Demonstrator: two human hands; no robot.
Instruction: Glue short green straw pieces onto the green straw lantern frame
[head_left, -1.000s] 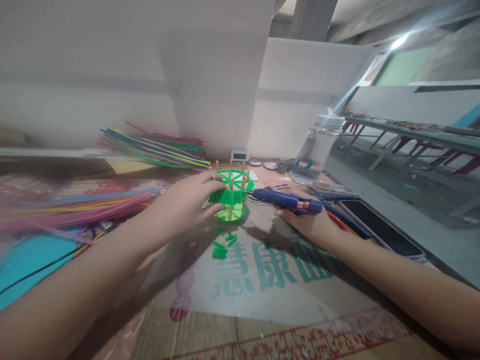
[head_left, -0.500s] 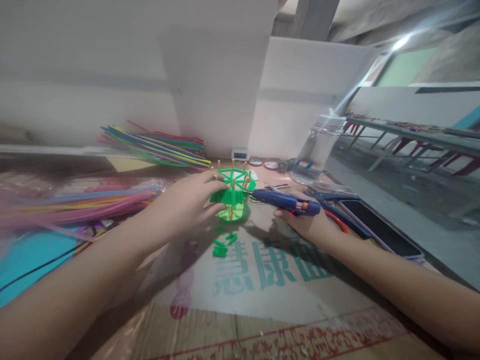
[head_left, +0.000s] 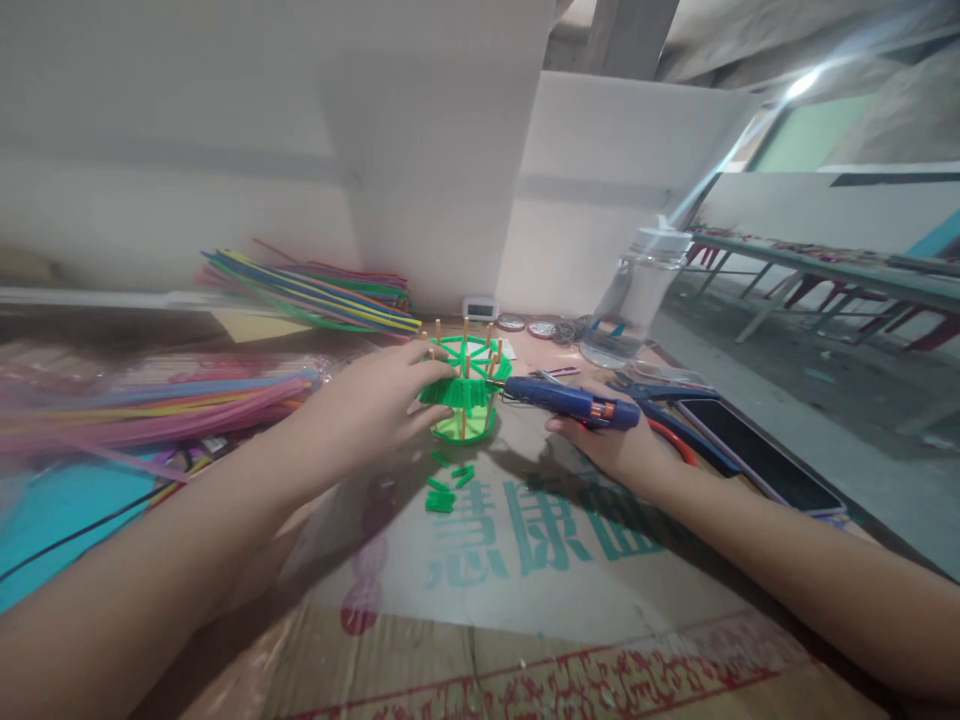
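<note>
A small round green model [head_left: 472, 398] with upright wooden sticks stands at the middle of the table. It looks two-tiered, with a spoked upper ring and a lighter green base. My left hand [head_left: 390, 405] grips its left side, the fingers curved around the edge and partly hiding it. In my right hand [head_left: 611, 440] is a blue hot glue gun [head_left: 559, 398], pointing left, its nozzle tip at the model's right front side. Several short green pieces [head_left: 441, 498] lie on the table just in front of the model.
Bundles of coloured pipe cleaners [head_left: 315, 290] lie at the back left, more in plastic [head_left: 247, 410] nearer. A water bottle [head_left: 630, 295] stands back right, by a small digital clock [head_left: 480, 308]. A phone [head_left: 761, 455] and blue-handled pliers [head_left: 675, 400] lie right of my hand.
</note>
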